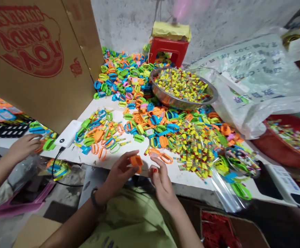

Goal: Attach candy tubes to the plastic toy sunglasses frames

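Beside carton (pixel 36 65) — bowl (pixel 176 102), toys (pixel 124 73) | left grip (pixel 121 168) — pinches orange piece (pixel 136 162) | right grip (pixel 163 184): red bit (pixel 154 169)

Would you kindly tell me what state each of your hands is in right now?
Left hand: closed on an orange plastic piece.
Right hand: fingers curled, small red piece at the fingertips; whether gripped cannot be told.
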`<state>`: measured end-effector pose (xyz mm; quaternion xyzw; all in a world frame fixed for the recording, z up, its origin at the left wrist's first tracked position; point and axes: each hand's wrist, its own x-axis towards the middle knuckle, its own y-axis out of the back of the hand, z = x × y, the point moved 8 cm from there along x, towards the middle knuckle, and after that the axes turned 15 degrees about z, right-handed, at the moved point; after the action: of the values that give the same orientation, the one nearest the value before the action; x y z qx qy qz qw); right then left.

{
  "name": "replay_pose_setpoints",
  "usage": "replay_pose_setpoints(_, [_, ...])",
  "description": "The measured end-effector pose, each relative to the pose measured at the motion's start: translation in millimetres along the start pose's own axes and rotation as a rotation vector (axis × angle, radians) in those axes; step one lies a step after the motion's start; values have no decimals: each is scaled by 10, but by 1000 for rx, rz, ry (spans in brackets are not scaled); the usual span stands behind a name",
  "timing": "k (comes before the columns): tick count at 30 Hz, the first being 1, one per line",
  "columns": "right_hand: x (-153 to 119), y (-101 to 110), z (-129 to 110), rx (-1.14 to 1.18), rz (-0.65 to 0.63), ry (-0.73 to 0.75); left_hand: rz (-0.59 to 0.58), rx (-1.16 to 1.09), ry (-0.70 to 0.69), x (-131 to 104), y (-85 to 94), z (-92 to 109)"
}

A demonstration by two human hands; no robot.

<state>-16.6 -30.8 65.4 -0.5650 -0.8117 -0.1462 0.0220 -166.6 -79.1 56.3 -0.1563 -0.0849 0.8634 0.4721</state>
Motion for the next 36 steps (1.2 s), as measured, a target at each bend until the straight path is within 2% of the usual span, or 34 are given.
replay_pose_setpoints(4, [-10, -8, -85, -17, 4, 62, 2, 322, -251, -56, 12, 211])
replay_pose_setpoints(7, [15, 13, -185, -38, 126, 158, -7, 537, -390, -95, -11, 303])
replay_pose_setpoints(9, [37, 27, -264, -50, 183, 219, -29, 560, -440, -118, -35, 344])
replay_pose_setpoints(14, [31, 32, -365, -106, 180, 328, -65, 538, -508, -157, -74, 398])
replay_pose_setpoints(19, [-35, 122, -227, -72, 302, 245, -82, 545, -405, -156, -91, 333])
replay_pose_setpoints(22, [-67, 74, -270, -58, 281, 291, -55, 542, -334, -157, -76, 282])
replay_pose_setpoints(24, [-75, 48, -300, -62, 273, 304, -54, 541, -332, -172, -83, 269])
replay_pose_setpoints(28, [-79, 90, -312, -22, 338, 295, -87, 574, -373, -215, -124, 271])
replay_pose_setpoints(34, [-103, 34, -400, -176, 249, 475, -100, 541, -264, -235, -147, 195])
replay_pose_setpoints(36, [-98, 5, -373, -277, 210, 472, -93, 541, -232, -238, -148, 158])
